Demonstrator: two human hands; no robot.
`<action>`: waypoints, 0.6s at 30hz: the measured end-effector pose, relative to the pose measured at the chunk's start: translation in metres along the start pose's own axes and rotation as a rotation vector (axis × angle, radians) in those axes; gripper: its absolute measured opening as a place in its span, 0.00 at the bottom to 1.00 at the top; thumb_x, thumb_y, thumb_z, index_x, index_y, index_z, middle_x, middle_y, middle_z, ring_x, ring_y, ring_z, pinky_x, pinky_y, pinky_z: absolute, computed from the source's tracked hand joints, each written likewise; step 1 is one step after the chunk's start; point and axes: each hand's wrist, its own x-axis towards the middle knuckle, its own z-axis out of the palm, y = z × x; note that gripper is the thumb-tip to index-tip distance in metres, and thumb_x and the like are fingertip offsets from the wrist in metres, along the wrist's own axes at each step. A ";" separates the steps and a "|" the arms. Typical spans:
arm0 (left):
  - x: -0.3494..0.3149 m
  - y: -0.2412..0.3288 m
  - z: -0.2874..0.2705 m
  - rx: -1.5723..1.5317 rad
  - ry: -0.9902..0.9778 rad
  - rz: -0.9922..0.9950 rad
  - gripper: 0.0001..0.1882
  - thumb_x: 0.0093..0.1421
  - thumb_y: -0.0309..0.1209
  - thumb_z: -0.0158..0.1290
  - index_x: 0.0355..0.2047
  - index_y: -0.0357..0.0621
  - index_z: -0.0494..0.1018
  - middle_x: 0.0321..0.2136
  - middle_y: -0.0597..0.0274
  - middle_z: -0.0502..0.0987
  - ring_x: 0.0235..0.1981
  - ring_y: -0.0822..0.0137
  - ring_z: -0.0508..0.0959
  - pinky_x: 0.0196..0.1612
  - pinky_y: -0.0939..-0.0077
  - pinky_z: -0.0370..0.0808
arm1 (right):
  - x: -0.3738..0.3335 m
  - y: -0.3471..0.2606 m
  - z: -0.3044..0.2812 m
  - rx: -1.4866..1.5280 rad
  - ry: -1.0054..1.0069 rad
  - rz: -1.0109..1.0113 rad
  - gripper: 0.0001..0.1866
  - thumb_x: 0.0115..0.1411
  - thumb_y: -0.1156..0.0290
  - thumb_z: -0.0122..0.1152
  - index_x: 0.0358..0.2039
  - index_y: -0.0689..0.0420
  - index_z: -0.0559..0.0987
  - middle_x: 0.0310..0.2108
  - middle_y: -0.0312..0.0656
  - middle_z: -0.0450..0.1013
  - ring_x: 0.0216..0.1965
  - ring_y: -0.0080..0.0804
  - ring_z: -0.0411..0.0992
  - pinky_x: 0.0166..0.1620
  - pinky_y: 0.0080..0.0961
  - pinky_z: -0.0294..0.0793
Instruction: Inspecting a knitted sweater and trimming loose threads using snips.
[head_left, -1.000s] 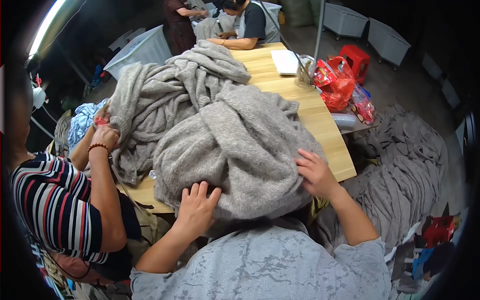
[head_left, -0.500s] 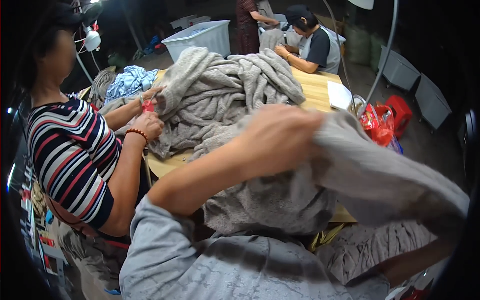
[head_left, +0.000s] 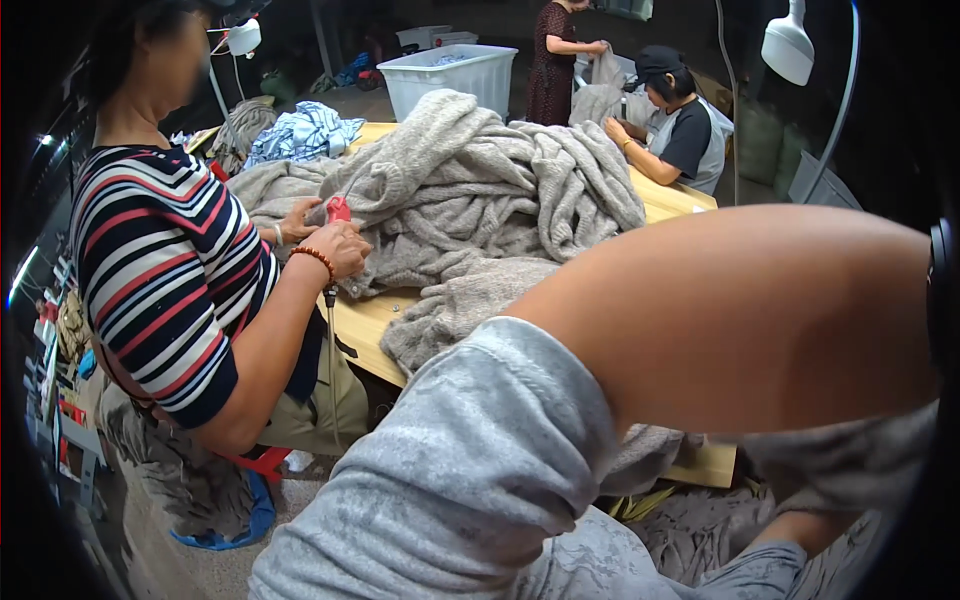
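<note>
My own arm (head_left: pixel 760 320) fills most of what I see: the bare forearm sweeps across the right half, raised close to the camera, with its grey sleeve (head_left: pixel 470 470) bunched at the elbow below. Neither of my hands shows. The left runs out past the right edge and the right is nowhere in view, so I cannot tell how far open either is or what it grips.

Behind the arm lies the bench (head_left: pixel 375 320), a pale wooden top that carries a big heap of grey knitwear (head_left: pixel 500 190). The heap sits in the middle, I judge, so that people on either side can pull from it. One fold hangs toward me and passes under my arm, which makes it the piece nearest my hands.

At my left a person in a striped top (head_left: pixel 160 290) leans over the bench edge, both hands on the knit, pinching a small red tool (head_left: pixel 339 209) against the fabric. Across the bench a person in a dark cap (head_left: pixel 672 115) bends over another piece. A white bin (head_left: pixel 455 75) stands beyond, and a lamp (head_left: pixel 790 45) hangs above on the right.
</note>
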 end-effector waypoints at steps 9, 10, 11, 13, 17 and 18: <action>-0.124 0.026 -0.200 0.679 0.360 0.297 0.15 0.50 0.23 0.56 0.40 0.36 0.76 0.56 0.43 0.61 0.50 0.55 0.72 0.53 0.70 0.71 | 0.141 0.105 -0.122 -0.957 0.317 0.167 0.10 0.61 0.64 0.47 0.35 0.56 0.73 0.28 0.36 0.69 0.29 0.26 0.70 0.32 0.27 0.71; -0.152 0.024 -0.213 -0.048 0.529 -0.077 0.21 0.54 0.22 0.50 0.50 0.40 0.66 0.56 0.44 0.61 0.51 0.55 0.71 0.53 0.65 0.70 | 0.155 0.189 -0.090 -1.038 0.351 0.205 0.09 0.61 0.65 0.46 0.35 0.55 0.73 0.27 0.35 0.69 0.28 0.26 0.70 0.31 0.26 0.71; -0.183 0.020 -0.213 -0.836 0.597 -0.455 0.29 0.57 0.21 0.45 0.61 0.44 0.55 0.56 0.45 0.61 0.52 0.55 0.70 0.54 0.60 0.70 | 0.156 0.229 -0.067 -1.174 0.430 0.222 0.09 0.61 0.66 0.46 0.34 0.55 0.73 0.27 0.35 0.69 0.28 0.25 0.71 0.31 0.25 0.72; -0.241 -0.009 -0.222 -0.849 0.600 -0.640 0.34 0.56 0.16 0.39 0.64 0.48 0.47 0.56 0.46 0.59 0.53 0.58 0.67 0.54 0.65 0.68 | 0.141 0.237 -0.076 -1.301 0.410 0.706 0.07 0.61 0.67 0.48 0.35 0.55 0.72 0.25 0.34 0.67 0.27 0.23 0.69 0.31 0.23 0.70; -0.312 -0.065 -0.251 -0.609 0.481 -0.985 0.34 0.55 0.21 0.47 0.61 0.40 0.50 0.56 0.44 0.59 0.58 0.54 0.61 0.59 0.64 0.60 | 0.079 0.311 -0.045 -1.468 -0.021 0.990 0.14 0.59 0.68 0.54 0.44 0.60 0.71 0.39 0.41 0.72 0.41 0.33 0.71 0.45 0.30 0.70; -0.314 -0.067 -0.254 -0.611 0.484 -0.998 0.34 0.55 0.21 0.47 0.61 0.40 0.50 0.56 0.44 0.59 0.58 0.54 0.61 0.59 0.64 0.60 | 0.064 0.313 -0.034 -1.440 -0.097 0.969 0.15 0.58 0.68 0.54 0.45 0.61 0.71 0.41 0.42 0.71 0.44 0.35 0.70 0.47 0.30 0.69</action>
